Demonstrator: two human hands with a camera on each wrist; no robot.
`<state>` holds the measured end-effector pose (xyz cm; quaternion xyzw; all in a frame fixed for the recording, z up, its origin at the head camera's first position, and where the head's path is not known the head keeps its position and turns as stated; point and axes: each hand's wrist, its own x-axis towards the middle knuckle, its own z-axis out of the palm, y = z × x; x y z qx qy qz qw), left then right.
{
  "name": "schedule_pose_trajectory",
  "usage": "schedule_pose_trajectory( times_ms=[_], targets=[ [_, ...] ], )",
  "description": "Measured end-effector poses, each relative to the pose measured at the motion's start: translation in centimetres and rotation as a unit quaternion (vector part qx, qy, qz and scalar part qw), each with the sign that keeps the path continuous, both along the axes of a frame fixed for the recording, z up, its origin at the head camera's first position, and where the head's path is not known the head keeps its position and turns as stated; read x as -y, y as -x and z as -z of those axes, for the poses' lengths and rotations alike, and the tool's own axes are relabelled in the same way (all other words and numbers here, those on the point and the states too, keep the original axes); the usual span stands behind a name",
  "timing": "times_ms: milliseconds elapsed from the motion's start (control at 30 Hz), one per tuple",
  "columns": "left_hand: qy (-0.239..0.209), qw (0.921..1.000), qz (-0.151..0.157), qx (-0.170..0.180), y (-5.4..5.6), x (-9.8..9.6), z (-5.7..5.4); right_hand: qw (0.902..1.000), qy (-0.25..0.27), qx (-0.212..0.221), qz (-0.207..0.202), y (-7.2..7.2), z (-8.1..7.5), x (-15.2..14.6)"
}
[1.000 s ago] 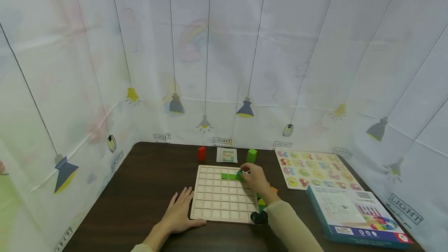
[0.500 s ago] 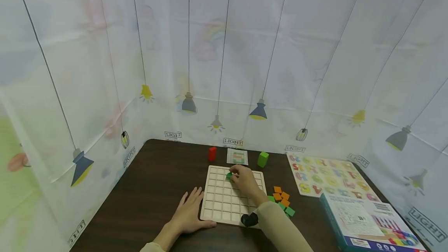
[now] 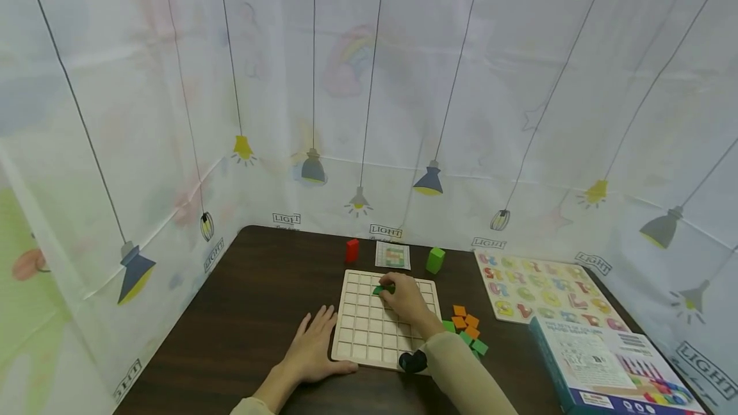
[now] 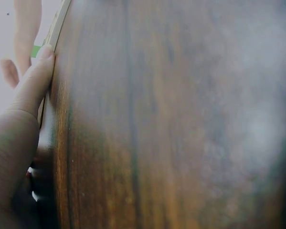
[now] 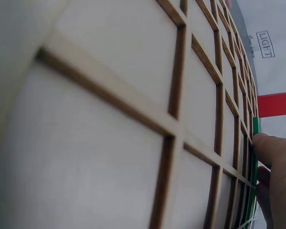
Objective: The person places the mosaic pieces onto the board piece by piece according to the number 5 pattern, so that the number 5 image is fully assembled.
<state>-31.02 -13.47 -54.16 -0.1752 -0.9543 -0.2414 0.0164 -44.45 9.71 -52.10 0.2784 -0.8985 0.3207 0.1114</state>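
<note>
A pale wooden grid board [image 3: 360, 338] lies on the dark table. My right hand [image 3: 406, 303] is over its upper part, thumb and fingertips pinching a green tile [image 3: 377, 290] in one of the upper rows. In the right wrist view, the thumb meets a green tile [image 5: 256, 126] along a green row; the hand hides part of this row. My left hand [image 3: 311, 348] rests on the table with fingers spread, its thumb along the board's lower left edge. In the left wrist view, that thumb [image 4: 35, 81] touches the board's edge.
Loose orange tiles [image 3: 459, 322] and green tiles [image 3: 478, 346] lie right of the board. Behind it stand a red block [image 3: 352, 250], a pattern card [image 3: 393, 255] and a green block [image 3: 435, 260]. A letter board [image 3: 536, 287] and a box [image 3: 611, 364] are at right.
The head view has shifted, so the scene sits further right. My right hand has moved left over the board, covering green tiles seen earlier. The left hand stays beside the board.
</note>
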Motion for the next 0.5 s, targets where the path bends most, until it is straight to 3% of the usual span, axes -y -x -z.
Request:
schedule_pose_trajectory(
  times_ms=[167,500],
  targets=[
    [0.006,1.0000,-0.002,-0.003,0.18,0.01,-0.15,0.9998,-0.004,-0.019,-0.002,-0.13,-0.30,-0.25],
    [-0.007,1.0000,-0.001,-0.001,0.01,-0.11,-0.08,0.9998,-0.016,-0.005,0.007,-0.62,-0.43,-0.16]
  ],
)
